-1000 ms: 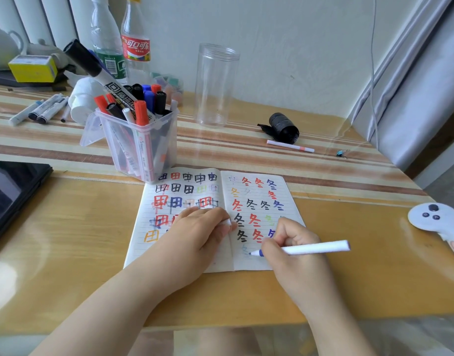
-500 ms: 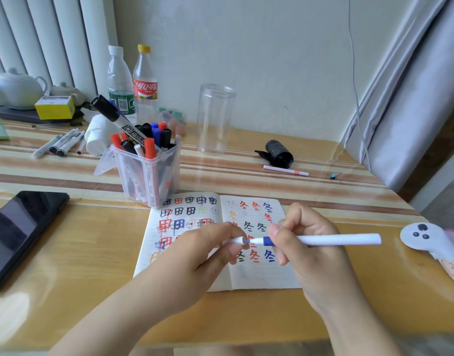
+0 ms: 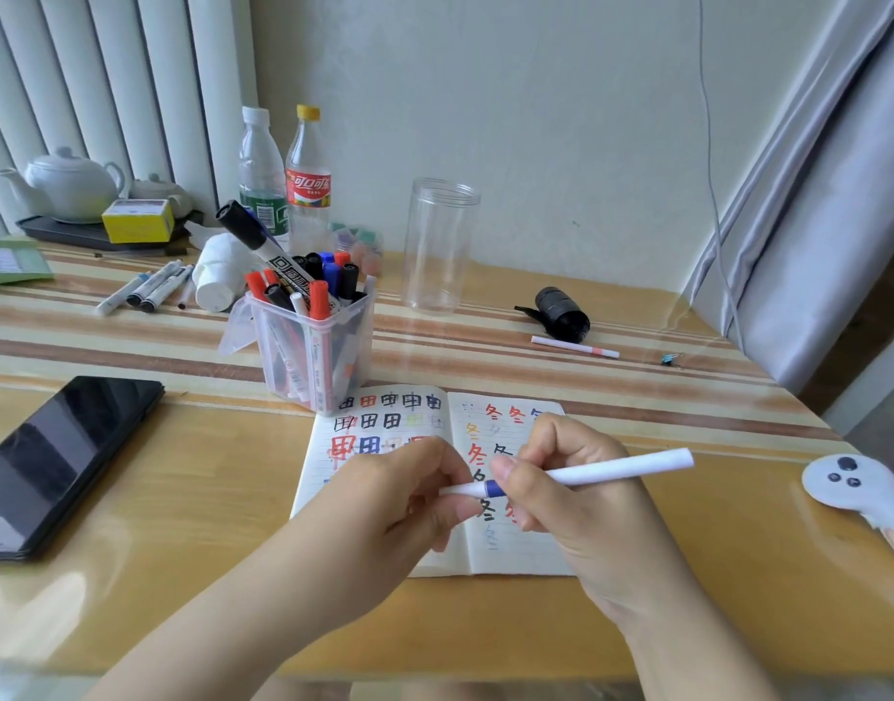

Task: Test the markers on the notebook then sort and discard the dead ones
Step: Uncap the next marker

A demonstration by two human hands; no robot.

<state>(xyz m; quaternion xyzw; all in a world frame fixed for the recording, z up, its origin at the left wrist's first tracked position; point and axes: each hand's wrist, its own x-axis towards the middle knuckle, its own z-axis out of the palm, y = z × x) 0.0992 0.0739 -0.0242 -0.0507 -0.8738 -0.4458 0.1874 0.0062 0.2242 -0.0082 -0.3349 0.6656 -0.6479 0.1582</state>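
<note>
I hold a slim white marker (image 3: 586, 470) level above the open notebook (image 3: 384, 437), in the lower middle of the frame. My right hand (image 3: 576, 498) wraps its barrel, thumb pressed near the blue band, while the fingers of my left hand (image 3: 394, 493) pinch the white cap end (image 3: 460, 490); cap and barrel look joined. The marker should be light, stiff and smooth, so it could slip or roll if I loosen my grip. I judge the best hold is close to the blue band, where a short push or pull on the cap will not bend anything. The thin paper beneath will crease easily. Above the notebook, in the middle of the frame, the clear tub (image 3: 316, 356) stands packed with more markers, and a clear jar (image 3: 439, 245) stands empty further back.
</note>
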